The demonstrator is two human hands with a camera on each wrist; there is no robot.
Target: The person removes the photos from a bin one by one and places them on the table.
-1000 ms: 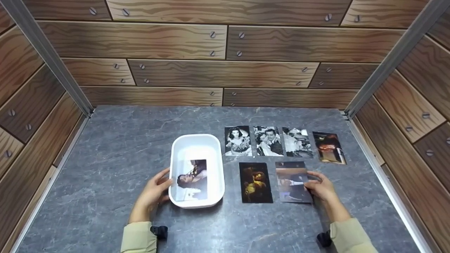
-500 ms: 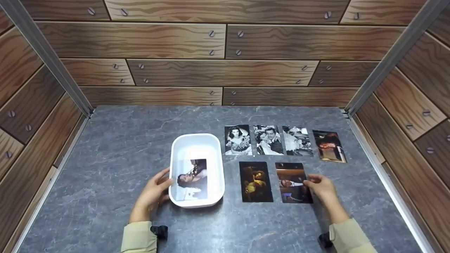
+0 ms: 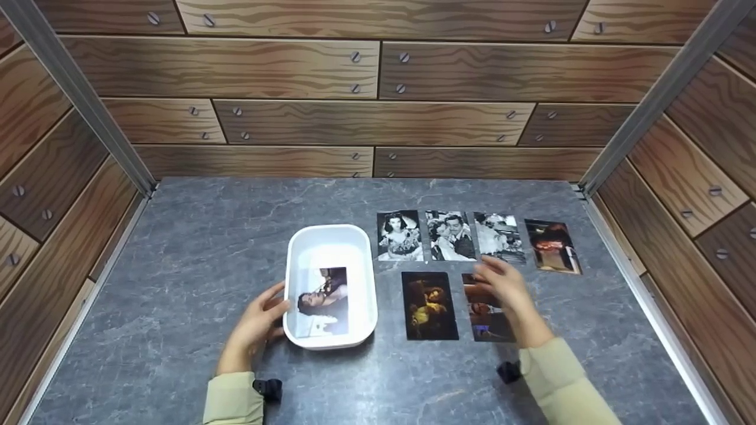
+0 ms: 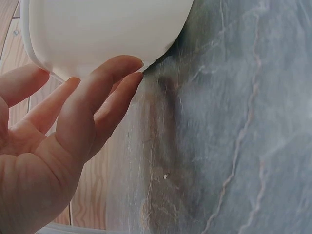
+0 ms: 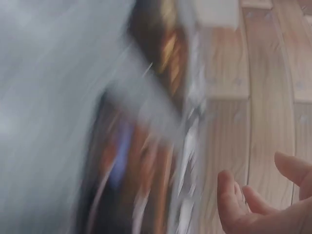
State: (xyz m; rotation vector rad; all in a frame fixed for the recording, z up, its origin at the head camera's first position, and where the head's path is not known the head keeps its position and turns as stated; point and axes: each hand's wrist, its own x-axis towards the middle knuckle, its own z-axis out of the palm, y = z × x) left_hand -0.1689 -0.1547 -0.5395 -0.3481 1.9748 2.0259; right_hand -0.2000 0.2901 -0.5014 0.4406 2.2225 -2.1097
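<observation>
A white plastic tub [image 3: 360,277] stands on the grey stone table [image 3: 195,254] with one black-and-white photo [image 3: 323,301] lying flat inside. My left hand [image 3: 274,304] rests against the tub's left wall; in the left wrist view its fingers [image 4: 105,90] lie nearly straight on the tub [image 4: 107,29]. My right hand [image 3: 493,274] hovers open over a dark colour photo [image 3: 485,321] in the front row and holds nothing. The right wrist view is motion-blurred; only loosely spread fingertips [image 5: 231,195] show.
Right of the tub lie a dark gold-toned photo [image 3: 429,306] and, behind it, a row of three black-and-white photos [image 3: 450,236] and one reddish photo [image 3: 552,247]. Wood-patterned walls [image 3: 378,88] close in the table at the back and sides.
My right hand left the right edge of the front-right photo, which now lies flat, and swung up and left over it. The left hand and tub stayed still.
</observation>
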